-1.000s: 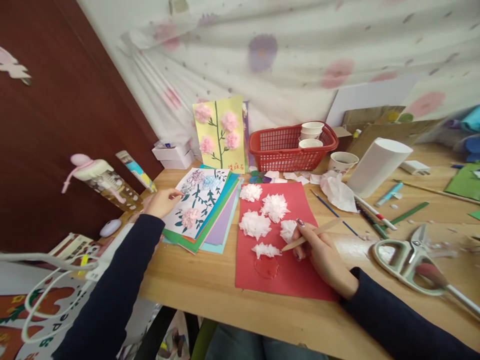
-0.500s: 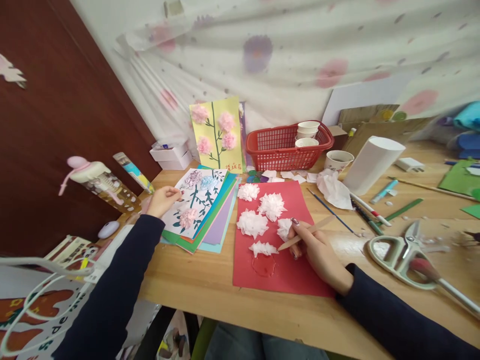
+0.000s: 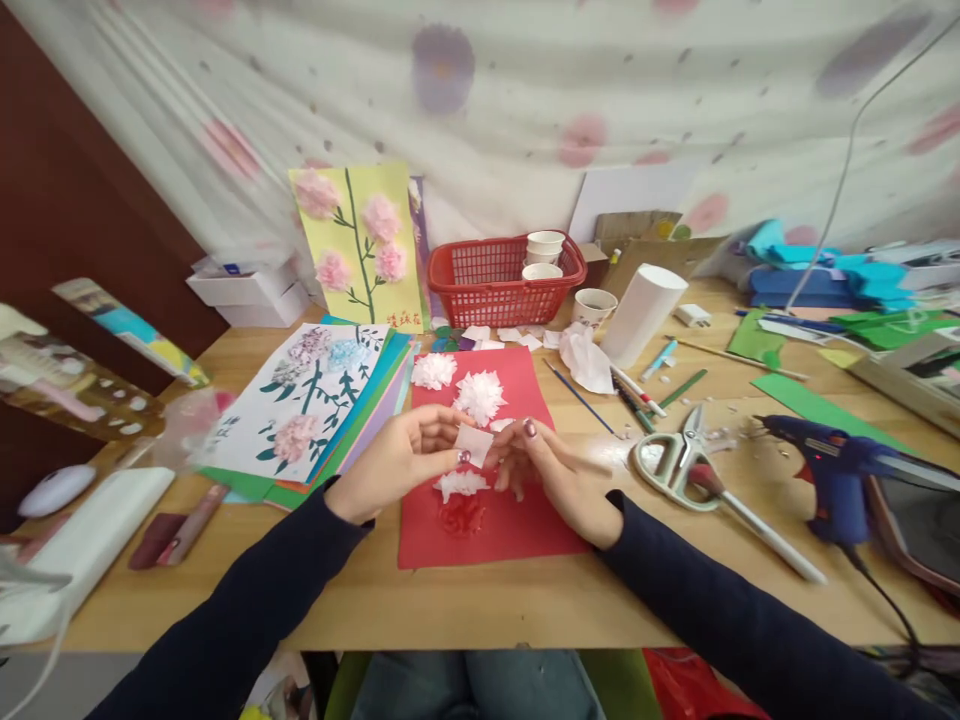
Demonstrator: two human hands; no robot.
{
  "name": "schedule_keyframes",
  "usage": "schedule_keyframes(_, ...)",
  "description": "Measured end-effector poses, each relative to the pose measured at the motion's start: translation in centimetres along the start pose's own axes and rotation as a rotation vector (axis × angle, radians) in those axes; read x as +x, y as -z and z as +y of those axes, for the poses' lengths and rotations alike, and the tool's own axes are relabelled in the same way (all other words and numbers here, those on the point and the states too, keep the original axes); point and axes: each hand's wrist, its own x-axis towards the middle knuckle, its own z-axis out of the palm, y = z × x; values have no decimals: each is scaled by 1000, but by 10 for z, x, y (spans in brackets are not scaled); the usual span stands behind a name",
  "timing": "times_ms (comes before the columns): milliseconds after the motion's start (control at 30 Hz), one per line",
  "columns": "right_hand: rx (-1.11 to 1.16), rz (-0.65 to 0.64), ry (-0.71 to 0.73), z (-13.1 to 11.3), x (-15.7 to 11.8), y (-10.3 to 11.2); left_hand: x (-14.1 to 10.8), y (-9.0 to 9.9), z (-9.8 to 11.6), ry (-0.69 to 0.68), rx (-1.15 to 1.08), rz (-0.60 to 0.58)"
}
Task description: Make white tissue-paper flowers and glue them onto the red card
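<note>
Over the red sheet of paper, my left hand pinches a small white square of tissue paper between thumb and fingers. My right hand meets it from the other side, its fingertips at the square's edge. A wooden stick lies in the right hand, its far part sticking out behind the fingers. White crumpled-tissue flowers sit on the sheet, some partly hidden by my hands. Below the hands, a short ruffled tissue row borders a wet, shiny glue patch.
Scissors and a blue glue gun with a cord lie to the right. Behind stand a red basket with paper cups, another cup and a white roll. Left are a flower picture on coloured sheets and a bottle.
My left hand has come from the flower picture to above the red sheet, now with a tissue square. My right hand has lifted the stick from the ruffled row. The view has turned right.
</note>
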Motion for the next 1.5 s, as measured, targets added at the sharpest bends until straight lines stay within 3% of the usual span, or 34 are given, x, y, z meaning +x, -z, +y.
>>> schedule_keyframes(133, -131, -25, 32, 3, -3, 4, 11, -14, 1, -1, -1, -70)
schedule_keyframes(267, -217, 18, 75, 4, -3, 7, 17, -16, 1, -12, 81, -53)
schedule_keyframes(667, -37, 127, 21, 0, -4, 4, 12, -15, -2, -240, 204, 32)
schedule_keyframes(900, -170, 28, -51, -12, -6, 3, 8, -16, 2, -289, 260, -42)
schedule_keyframes(1100, -203, 51, 38, -16, -9, 0, 6, -21, -2, -177, 29, -32)
schedule_keyframes(1233, -216, 72, 75, -16, -10, 0, 7, -25, -7, -106, 34, 6)
schedule_keyframes(1367, -197, 57, 90, -14, -10, -2, 6, -27, -10, -242, 180, 139)
schedule_keyframes(1500, -183, 68, 72, -10, -11, -2, 2, -31, -11, -555, 472, 241)
